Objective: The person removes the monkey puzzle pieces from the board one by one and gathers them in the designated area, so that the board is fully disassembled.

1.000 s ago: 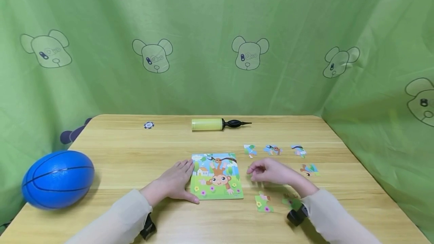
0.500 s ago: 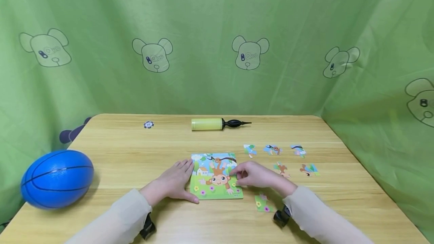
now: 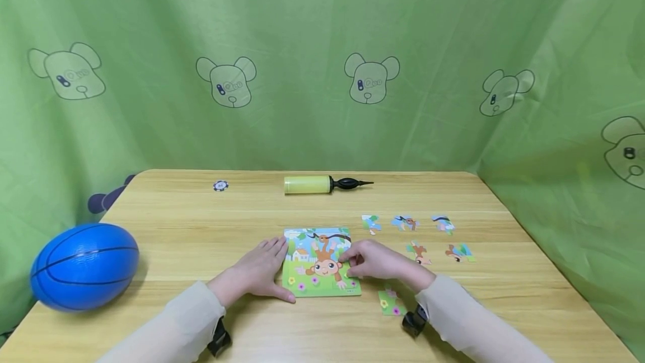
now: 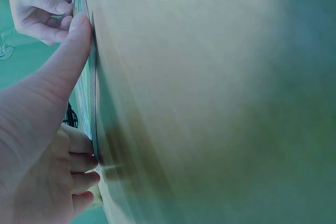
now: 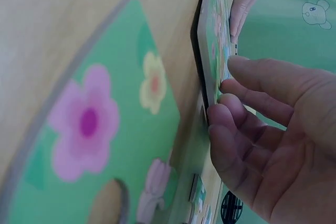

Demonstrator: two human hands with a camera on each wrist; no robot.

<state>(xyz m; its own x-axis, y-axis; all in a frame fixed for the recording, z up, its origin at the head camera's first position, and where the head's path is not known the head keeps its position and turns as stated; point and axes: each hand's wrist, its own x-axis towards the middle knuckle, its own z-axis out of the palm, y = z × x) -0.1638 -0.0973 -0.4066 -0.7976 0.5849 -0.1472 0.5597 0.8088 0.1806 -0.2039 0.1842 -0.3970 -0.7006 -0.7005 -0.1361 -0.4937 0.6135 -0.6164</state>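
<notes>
Wooden table (image 3: 201, 240): light grain, with green cloth printed with bear heads hanging behind and to the right.
Puzzle board (image 3: 321, 262): a monkey picture, lying flat at the near middle of the table, between the two hands.
Left hand (image 3: 259, 273): rests flat on the table against the board's left edge, fingers straight and together, thumb stretched along the near side; it grips nothing. The left wrist view shows the thumb (image 4: 68, 56) lying along the board's thin edge.
Right hand (image 3: 375, 261): at the board's right edge, fingers bent, tips touching the board near the monkey's head. The right wrist view shows the fingertips (image 5: 231, 98) against the board's rim; whether they pinch a piece I cannot tell.
Flower piece (image 3: 391, 301): green with flowers, lying loose on the table just near of the right wrist and partly under it; it fills the left of the right wrist view (image 5: 100, 124).
Loose pieces: three in a far row to the right of the board (image 3: 371, 223), (image 3: 405, 222), (image 3: 443, 223); two nearer ones (image 3: 418, 252), (image 3: 459, 252).
Blue ball (image 3: 84, 266): at the left edge of the table, well apart from the hands.
Yellow pump (image 3: 322, 184): lying on its side at the far edge, black nozzle pointing right.
Small chip (image 3: 220, 186): far left of the pump.
</notes>
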